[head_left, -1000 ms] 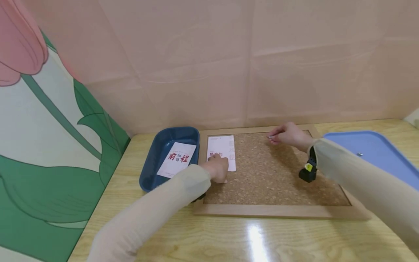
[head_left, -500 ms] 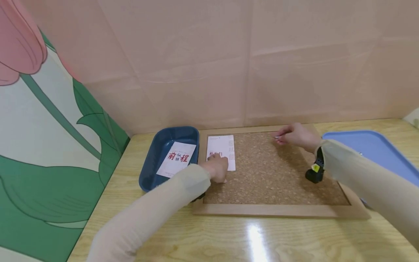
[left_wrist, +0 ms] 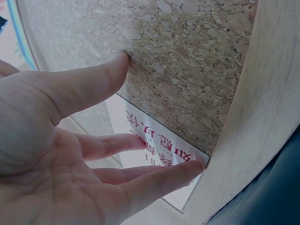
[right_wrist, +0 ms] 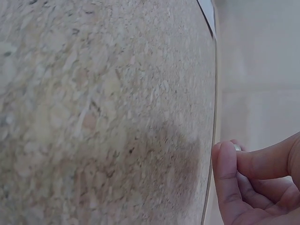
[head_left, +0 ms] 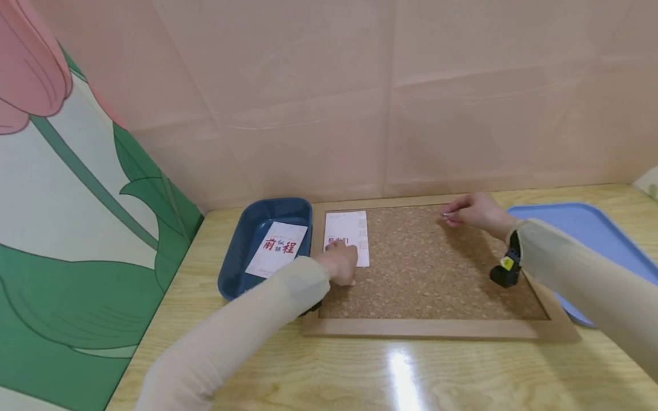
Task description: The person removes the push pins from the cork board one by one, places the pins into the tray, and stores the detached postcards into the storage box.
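My left hand (head_left: 341,262) rests on a white card (head_left: 354,222) with red print, which lies at the left end of a wood-framed corkboard (head_left: 411,274). In the left wrist view, its fingers reach straight over the card (left_wrist: 178,146), and the thumb touches the bare cork. Over the board's upper right part, my right hand (head_left: 480,212) pinches a small silver push pin (head_left: 445,214) between thumb and forefinger. Most of the pin (right_wrist: 237,147) is hidden by the fingertips in the right wrist view, so its point cannot be seen.
Left of the board stands a dark blue tray (head_left: 236,251) holding another white card (head_left: 277,248) with red and black characters. A light blue tray (head_left: 570,220) lies on the right, partly behind the right sleeve. A draped wall (head_left: 360,114) rises behind the table.
Still pinching the push pin, my right hand has moved rightward over the board, and its sleeve covers more of the light blue tray. The left hand and card have stayed put.
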The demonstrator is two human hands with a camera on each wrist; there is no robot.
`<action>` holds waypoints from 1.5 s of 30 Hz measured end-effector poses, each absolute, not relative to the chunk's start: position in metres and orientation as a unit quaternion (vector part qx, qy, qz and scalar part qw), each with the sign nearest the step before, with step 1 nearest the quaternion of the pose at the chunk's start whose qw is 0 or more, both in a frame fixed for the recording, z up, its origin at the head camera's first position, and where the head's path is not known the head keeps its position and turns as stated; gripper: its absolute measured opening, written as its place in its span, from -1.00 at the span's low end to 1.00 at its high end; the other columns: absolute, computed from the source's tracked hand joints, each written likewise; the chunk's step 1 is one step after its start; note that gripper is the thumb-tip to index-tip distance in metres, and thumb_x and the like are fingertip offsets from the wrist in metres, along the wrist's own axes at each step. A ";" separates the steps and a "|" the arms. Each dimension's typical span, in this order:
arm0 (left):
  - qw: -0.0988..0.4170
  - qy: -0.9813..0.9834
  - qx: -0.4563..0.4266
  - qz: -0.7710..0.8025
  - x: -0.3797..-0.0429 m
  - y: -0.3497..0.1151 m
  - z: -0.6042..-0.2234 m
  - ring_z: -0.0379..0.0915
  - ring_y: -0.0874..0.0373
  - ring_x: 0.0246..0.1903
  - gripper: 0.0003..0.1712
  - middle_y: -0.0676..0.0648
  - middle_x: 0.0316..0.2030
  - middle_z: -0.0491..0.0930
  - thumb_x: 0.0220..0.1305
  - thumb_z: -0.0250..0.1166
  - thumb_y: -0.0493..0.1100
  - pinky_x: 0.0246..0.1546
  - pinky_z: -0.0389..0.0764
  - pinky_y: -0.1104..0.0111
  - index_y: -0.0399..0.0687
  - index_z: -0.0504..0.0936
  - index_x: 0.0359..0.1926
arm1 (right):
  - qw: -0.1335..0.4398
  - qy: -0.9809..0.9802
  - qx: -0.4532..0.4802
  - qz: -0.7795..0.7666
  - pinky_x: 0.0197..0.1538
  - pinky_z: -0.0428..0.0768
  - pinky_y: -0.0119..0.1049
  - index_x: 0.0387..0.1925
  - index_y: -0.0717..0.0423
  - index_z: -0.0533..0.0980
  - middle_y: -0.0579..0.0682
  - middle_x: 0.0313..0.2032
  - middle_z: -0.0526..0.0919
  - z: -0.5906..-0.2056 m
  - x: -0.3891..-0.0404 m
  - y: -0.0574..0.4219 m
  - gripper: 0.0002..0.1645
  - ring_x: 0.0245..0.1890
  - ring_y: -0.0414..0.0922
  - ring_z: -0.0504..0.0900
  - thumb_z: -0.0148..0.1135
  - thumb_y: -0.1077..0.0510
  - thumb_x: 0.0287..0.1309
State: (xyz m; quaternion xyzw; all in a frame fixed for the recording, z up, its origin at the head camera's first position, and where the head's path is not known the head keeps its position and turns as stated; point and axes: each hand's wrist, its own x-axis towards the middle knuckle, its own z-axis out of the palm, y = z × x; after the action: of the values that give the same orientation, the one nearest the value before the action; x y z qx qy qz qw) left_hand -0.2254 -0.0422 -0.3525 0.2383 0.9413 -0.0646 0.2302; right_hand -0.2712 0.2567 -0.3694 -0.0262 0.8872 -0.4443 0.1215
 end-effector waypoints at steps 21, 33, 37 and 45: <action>0.228 0.938 0.249 -0.078 -0.225 -0.040 -0.353 0.27 -0.13 0.24 -0.41 -0.32 0.20 0.39 0.24 0.30 -0.03 0.27 0.32 0.15 -0.27 0.42 0.18 | 0.120 0.893 -0.019 -0.434 -0.25 0.60 -0.47 0.07 0.68 0.35 -0.08 -0.31 0.71 -0.373 -0.259 0.291 -0.56 -0.39 -0.45 0.59 0.05 0.36 0.27; 0.233 0.940 0.240 -0.070 -0.224 -0.044 -0.352 0.27 -0.12 0.24 -0.40 -0.31 0.21 0.38 0.24 0.30 -0.05 0.27 0.33 0.15 -0.27 0.41 0.21 | 0.118 0.892 -0.017 -0.435 -0.21 0.62 -0.42 0.11 0.68 0.32 0.06 -0.19 0.71 -0.370 -0.256 0.298 -0.52 -0.35 -0.45 0.60 0.04 0.32 0.29; 0.229 0.939 0.245 -0.072 -0.224 -0.045 -0.352 0.29 -0.12 0.22 -0.41 -0.31 0.19 0.41 0.23 0.31 -0.05 0.25 0.34 0.16 -0.28 0.42 0.19 | 0.118 0.889 -0.018 -0.443 -0.21 0.61 -0.44 0.10 0.71 0.30 0.01 -0.24 0.71 -0.371 -0.256 0.302 -0.54 -0.36 -0.44 0.60 0.01 0.36 0.29; 0.228 0.939 0.247 -0.077 -0.224 -0.044 -0.352 0.27 -0.14 0.24 -0.39 -0.33 0.21 0.38 0.24 0.30 -0.04 0.27 0.33 0.15 -0.29 0.40 0.20 | 0.117 0.888 -0.011 -0.444 -0.19 0.63 -0.42 0.12 0.71 0.28 0.01 -0.21 0.70 -0.372 -0.251 0.315 -0.52 -0.34 -0.43 0.61 -0.01 0.36 0.31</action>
State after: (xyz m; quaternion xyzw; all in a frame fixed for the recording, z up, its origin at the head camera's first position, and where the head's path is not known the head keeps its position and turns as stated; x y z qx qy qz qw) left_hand -0.2238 -0.0444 -0.3522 0.2472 0.9387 -0.0767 0.2277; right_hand -0.2514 0.3152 -0.3715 -0.0112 0.8883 -0.4440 0.1170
